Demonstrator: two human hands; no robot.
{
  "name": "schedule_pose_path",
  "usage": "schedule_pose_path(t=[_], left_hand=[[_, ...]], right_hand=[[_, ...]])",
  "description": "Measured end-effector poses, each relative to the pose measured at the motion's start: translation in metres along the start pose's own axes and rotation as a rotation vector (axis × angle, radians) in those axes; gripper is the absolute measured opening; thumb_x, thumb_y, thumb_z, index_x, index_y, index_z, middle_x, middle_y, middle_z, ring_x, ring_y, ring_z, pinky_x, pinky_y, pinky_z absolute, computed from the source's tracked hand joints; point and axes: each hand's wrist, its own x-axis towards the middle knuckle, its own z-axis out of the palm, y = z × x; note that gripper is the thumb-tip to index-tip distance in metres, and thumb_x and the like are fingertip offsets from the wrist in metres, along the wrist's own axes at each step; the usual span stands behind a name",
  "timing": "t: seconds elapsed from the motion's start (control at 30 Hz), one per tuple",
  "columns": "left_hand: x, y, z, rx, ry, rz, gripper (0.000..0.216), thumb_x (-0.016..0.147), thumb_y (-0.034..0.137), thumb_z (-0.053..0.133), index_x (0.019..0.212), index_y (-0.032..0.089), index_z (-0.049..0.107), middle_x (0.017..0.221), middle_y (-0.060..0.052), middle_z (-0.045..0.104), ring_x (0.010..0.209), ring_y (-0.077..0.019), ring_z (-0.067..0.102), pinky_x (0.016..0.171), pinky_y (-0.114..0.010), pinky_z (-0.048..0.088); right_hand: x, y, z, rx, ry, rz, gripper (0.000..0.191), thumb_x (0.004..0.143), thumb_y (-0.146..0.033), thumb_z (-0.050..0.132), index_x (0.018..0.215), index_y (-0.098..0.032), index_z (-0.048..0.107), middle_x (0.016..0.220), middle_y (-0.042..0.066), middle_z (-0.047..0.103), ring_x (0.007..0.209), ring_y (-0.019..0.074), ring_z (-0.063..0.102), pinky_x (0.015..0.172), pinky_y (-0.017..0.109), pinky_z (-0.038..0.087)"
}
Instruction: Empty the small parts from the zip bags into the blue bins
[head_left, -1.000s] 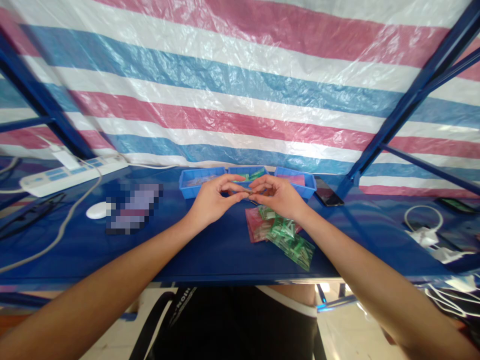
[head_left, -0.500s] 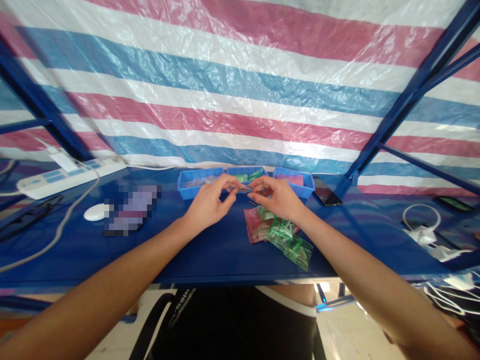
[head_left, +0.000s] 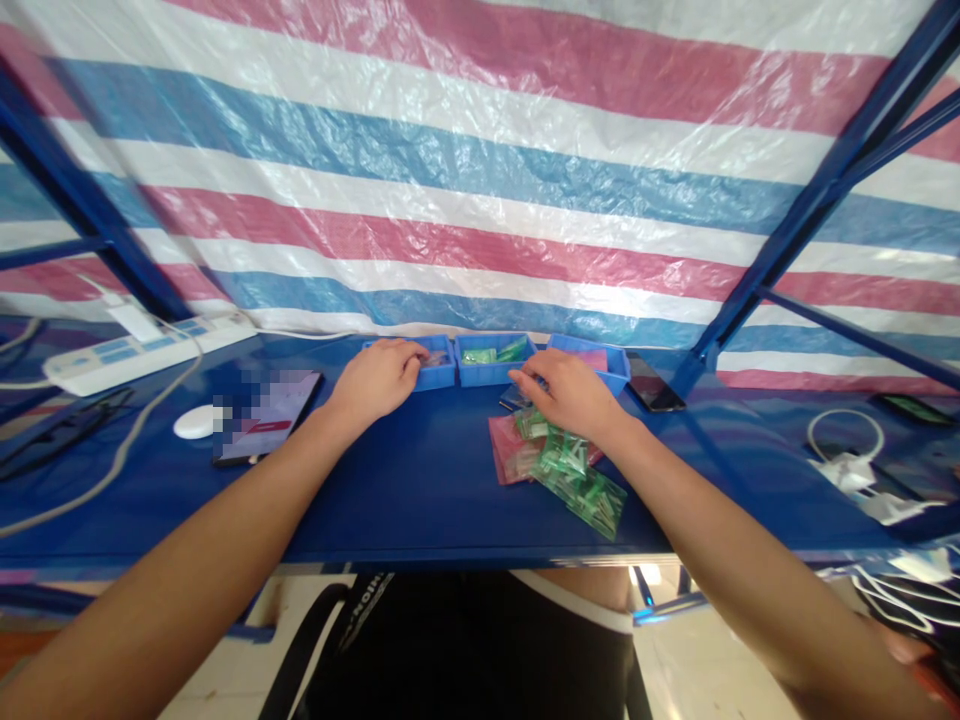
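My left hand point(head_left: 381, 378) reaches over the left blue bin point(head_left: 442, 376), fingers bent down at its small clear packets point(head_left: 435, 358). Its thumb and forefinger look apart, though the other fingertips are hidden. My right hand point(head_left: 564, 388) is curled in front of the right blue bin point(head_left: 616, 376), which has pink packets point(head_left: 595, 359) inside. Beneath its fingers shows a small dark item point(head_left: 514, 402), too unclear to name. Green bags of small metal parts point(head_left: 581, 480) and a pink bag point(head_left: 506, 455) lie just below that hand. Green packets point(head_left: 480, 356) fill the middle blue bin point(head_left: 491, 376).
A phone point(head_left: 656, 383) lies right of the bins. On the left are another phone point(head_left: 281, 410), a white round object point(head_left: 193, 422), a power strip point(head_left: 150, 352) and a cable point(head_left: 135, 440). White chargers point(head_left: 851, 468) sit at the right. A striped sheet point(head_left: 480, 180) hangs behind.
My hands, which met in the middle over a small item, have parted. The left hand has moved left to the left bin; the right has shifted slightly right and curled.
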Motion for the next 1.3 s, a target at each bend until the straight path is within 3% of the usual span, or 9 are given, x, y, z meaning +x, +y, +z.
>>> schedule_pose_path(t=[0.1, 0.2, 0.43, 0.57, 0.73, 0.9, 1.1, 1.2, 1.3], left_hand=[[0.000, 0.001, 0.001, -0.008, 0.012, 0.018, 0.038, 0.098, 0.032, 0.047, 0.109, 0.024, 0.082, 0.123, -0.008, 0.080, 0.117, -0.0311, 0.072, 0.111, -0.044, 0.053], [-0.001, 0.004, -0.001, -0.034, 0.031, 0.057, 0.037, 0.100, 0.033, 0.047, 0.105, 0.022, 0.083, 0.126, -0.010, 0.078, 0.121, -0.0310, 0.070, 0.115, -0.045, 0.050], [-0.008, 0.038, -0.006, -0.224, 0.170, 0.257, 0.027, 0.103, 0.032, 0.054, 0.106, 0.021, 0.078, 0.127, -0.011, 0.074, 0.124, -0.0294, 0.066, 0.116, -0.047, 0.047], [-0.013, 0.060, 0.000, -0.323, 0.071, 0.405, 0.025, 0.105, 0.030, 0.054, 0.111, 0.022, 0.077, 0.123, -0.011, 0.075, 0.121, -0.0270, 0.067, 0.114, -0.044, 0.048], [-0.016, 0.069, 0.009, -0.356, -0.020, 0.481, 0.026, 0.107, 0.031, 0.054, 0.111, 0.023, 0.078, 0.124, -0.011, 0.074, 0.117, -0.0257, 0.068, 0.112, -0.043, 0.049], [-0.016, 0.070, 0.010, -0.354, -0.008, 0.472, 0.027, 0.109, 0.033, 0.052, 0.110, 0.021, 0.077, 0.118, -0.010, 0.076, 0.113, -0.0250, 0.069, 0.109, -0.042, 0.051], [-0.016, 0.070, 0.012, -0.361, 0.014, 0.448, 0.025, 0.109, 0.031, 0.054, 0.110, 0.021, 0.076, 0.112, -0.009, 0.077, 0.109, -0.0248, 0.070, 0.106, -0.041, 0.052], [-0.017, 0.070, 0.012, -0.366, 0.017, 0.400, 0.026, 0.108, 0.034, 0.055, 0.118, 0.021, 0.075, 0.117, -0.010, 0.077, 0.113, -0.0258, 0.070, 0.106, -0.041, 0.053], [-0.018, 0.071, 0.011, -0.390, 0.001, 0.305, 0.036, 0.106, 0.042, 0.059, 0.133, 0.020, 0.070, 0.130, -0.011, 0.074, 0.112, -0.0261, 0.071, 0.099, -0.039, 0.058]], right_hand=[[0.001, -0.002, 0.000, 0.083, -0.105, -0.078, 0.055, 0.115, -0.046, 0.040, 0.077, -0.022, 0.071, 0.080, 0.010, 0.074, 0.085, 0.0264, 0.070, 0.091, 0.041, 0.049], [0.000, -0.004, 0.004, 0.169, -0.198, -0.140, 0.061, 0.115, -0.050, 0.038, 0.073, -0.021, 0.071, 0.078, 0.008, 0.074, 0.081, 0.0237, 0.071, 0.092, 0.039, 0.049], [-0.001, -0.003, 0.009, 0.220, -0.193, -0.097, 0.063, 0.112, -0.058, 0.042, 0.069, -0.021, 0.070, 0.077, 0.010, 0.074, 0.077, 0.0237, 0.068, 0.093, 0.041, 0.047], [0.000, -0.003, 0.007, 0.130, -0.218, -0.126, 0.063, 0.115, -0.052, 0.036, 0.072, -0.021, 0.070, 0.077, 0.010, 0.074, 0.076, 0.0234, 0.068, 0.089, 0.040, 0.047], [0.000, -0.003, 0.007, 0.081, -0.244, -0.164, 0.060, 0.116, -0.047, 0.039, 0.075, -0.020, 0.073, 0.076, 0.009, 0.075, 0.079, 0.0233, 0.071, 0.091, 0.039, 0.048], [0.000, -0.002, 0.008, 0.010, -0.274, -0.152, 0.056, 0.115, -0.042, 0.044, 0.078, -0.018, 0.078, 0.089, 0.012, 0.080, 0.091, 0.0248, 0.074, 0.100, 0.039, 0.048], [-0.001, -0.004, 0.007, 0.003, -0.249, -0.127, 0.047, 0.113, -0.039, 0.049, 0.086, -0.016, 0.081, 0.091, 0.013, 0.080, 0.094, 0.0261, 0.074, 0.101, 0.040, 0.050], [0.000, -0.005, 0.005, 0.108, -0.173, -0.089, 0.046, 0.113, -0.041, 0.050, 0.089, -0.017, 0.080, 0.092, 0.011, 0.080, 0.095, 0.0263, 0.074, 0.098, 0.041, 0.052], [0.001, -0.007, 0.002, 0.372, -0.081, 0.018, 0.049, 0.112, -0.051, 0.049, 0.093, -0.020, 0.082, 0.099, 0.009, 0.080, 0.094, 0.0252, 0.074, 0.092, 0.040, 0.055]])
